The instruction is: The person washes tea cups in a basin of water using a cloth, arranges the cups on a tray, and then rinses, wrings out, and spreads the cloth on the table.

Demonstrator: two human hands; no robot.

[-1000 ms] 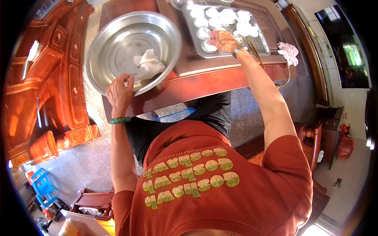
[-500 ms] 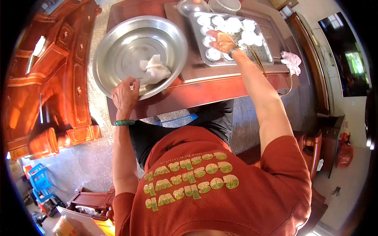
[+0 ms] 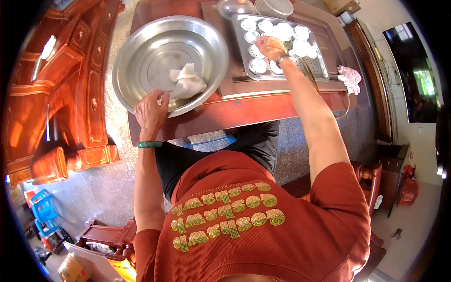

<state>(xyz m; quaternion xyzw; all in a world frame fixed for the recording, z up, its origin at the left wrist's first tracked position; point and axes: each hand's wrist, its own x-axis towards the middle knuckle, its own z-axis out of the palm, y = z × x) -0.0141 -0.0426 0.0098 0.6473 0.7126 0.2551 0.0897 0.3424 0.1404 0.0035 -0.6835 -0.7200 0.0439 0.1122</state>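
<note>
At our desk's [image 3: 244, 113] one o'clock, our right hand [image 3: 271, 48] bends its fingers over white cups [image 3: 257, 66] in the metal tray [image 3: 318, 64], whether gripping one we cannot tell. Our left hand's [image 3: 151, 109] loosely curled fingers, grip unclear, meet the basin [image 3: 126, 70] at seven o'clock; crowded cups could tip if our knuckles catch one.
</note>
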